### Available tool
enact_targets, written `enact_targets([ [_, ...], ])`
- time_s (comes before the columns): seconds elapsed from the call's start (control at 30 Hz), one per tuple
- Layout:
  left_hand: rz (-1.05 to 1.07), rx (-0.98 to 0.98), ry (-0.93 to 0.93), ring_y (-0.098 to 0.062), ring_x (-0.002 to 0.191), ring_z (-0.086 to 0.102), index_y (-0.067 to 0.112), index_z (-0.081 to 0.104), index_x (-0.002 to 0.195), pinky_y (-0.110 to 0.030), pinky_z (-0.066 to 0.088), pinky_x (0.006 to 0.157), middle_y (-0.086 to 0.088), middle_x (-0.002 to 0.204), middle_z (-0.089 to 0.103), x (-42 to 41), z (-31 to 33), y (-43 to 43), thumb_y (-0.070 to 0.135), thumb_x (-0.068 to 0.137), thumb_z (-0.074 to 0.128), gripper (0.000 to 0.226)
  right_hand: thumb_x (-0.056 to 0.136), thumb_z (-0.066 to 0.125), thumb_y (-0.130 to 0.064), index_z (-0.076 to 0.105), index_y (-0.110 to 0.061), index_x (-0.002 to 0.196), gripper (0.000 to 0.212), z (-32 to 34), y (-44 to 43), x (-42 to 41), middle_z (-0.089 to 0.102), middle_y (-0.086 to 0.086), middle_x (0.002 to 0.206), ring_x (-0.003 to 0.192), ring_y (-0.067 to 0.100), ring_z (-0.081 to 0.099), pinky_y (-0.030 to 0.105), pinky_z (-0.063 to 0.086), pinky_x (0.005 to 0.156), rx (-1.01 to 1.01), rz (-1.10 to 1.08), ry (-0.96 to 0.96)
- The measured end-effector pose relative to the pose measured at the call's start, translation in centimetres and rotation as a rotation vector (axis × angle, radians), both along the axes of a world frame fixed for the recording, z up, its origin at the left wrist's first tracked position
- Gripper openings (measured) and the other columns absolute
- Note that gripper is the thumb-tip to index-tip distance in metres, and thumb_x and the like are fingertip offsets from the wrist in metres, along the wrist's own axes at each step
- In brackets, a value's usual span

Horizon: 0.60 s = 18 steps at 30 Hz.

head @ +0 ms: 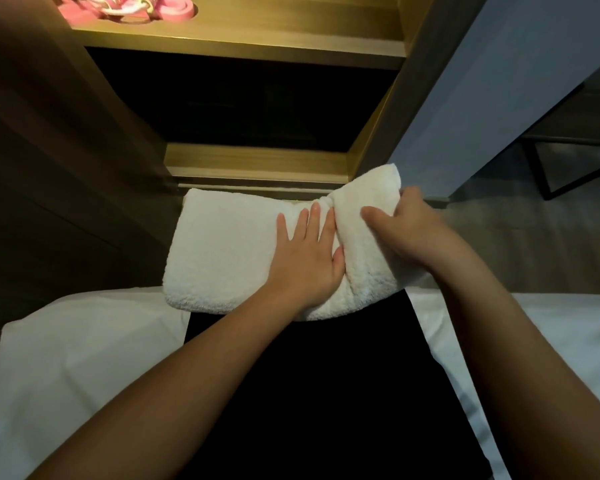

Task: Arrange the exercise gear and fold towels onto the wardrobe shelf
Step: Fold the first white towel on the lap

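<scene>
A thick white towel point(222, 251) lies across my dark-clothed lap, partly folded. My left hand point(305, 258) presses flat on its middle with straight fingers. My right hand point(406, 230) grips the towel's right end, thumb on top, and lifts that end up and over toward the left. Pink exercise gear point(132, 8), bands and a cord, lies on the lit wooden wardrobe shelf point(243, 39) at the top left.
The wardrobe's lower compartment point(257, 109) is dark and open, with a wooden base ledge point(257, 164) just beyond the towel. White bedding point(66, 358) lies on both sides of my legs. A pale wall point(499, 81) and a dark metal frame point(551, 174) stand at right.
</scene>
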State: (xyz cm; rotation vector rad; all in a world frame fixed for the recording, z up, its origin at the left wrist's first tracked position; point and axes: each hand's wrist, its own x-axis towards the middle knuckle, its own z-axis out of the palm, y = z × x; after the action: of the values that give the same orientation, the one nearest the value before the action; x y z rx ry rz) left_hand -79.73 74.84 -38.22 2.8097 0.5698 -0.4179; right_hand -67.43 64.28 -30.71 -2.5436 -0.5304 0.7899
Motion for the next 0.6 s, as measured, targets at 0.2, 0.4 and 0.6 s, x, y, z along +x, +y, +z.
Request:
enact_targets([
  [0.2,0.016,-0.030,0.009,-0.026,0.150,-0.008,0.030,-0.004,0.155,-0.058,-0.006,0.118,-0.003,0.164,-0.009,0.6,1.6,0.2,0.061,0.095,0.006,0.068,0.089,0.056,-0.058,0.041,-0.015,0.140,0.068,-2.7,-3.1,2.0,0.054,0.009,0.135,0.109,0.024,0.056,0.041,0.047,0.088,0.095,-0.327,0.543],
  [0.4,0.060,0.079,0.049,-0.025,0.150,-0.005,0.030,0.005,0.156,-0.059,-0.004,0.117,-0.002,0.164,-0.004,-3.9,3.5,3.9,0.064,0.094,0.005,0.070,0.090,0.058,-0.054,0.018,-0.019,0.153,0.082,-3.4,-3.7,2.3,0.035,0.008,0.153,0.132,0.034,0.043,0.053,0.042,0.103,-0.027,-0.203,0.142],
  [0.6,-0.196,0.031,-0.108,-0.019,0.150,0.008,0.028,0.022,0.151,-0.045,-0.001,0.118,0.002,0.162,0.015,-8.9,4.3,5.8,0.074,0.087,0.010,0.080,0.098,0.043,-0.046,0.038,-0.019,0.148,0.057,-2.0,-1.8,-3.5,0.032,0.001,0.157,0.146,0.019,0.024,0.043,0.010,0.119,0.059,0.600,-0.449],
])
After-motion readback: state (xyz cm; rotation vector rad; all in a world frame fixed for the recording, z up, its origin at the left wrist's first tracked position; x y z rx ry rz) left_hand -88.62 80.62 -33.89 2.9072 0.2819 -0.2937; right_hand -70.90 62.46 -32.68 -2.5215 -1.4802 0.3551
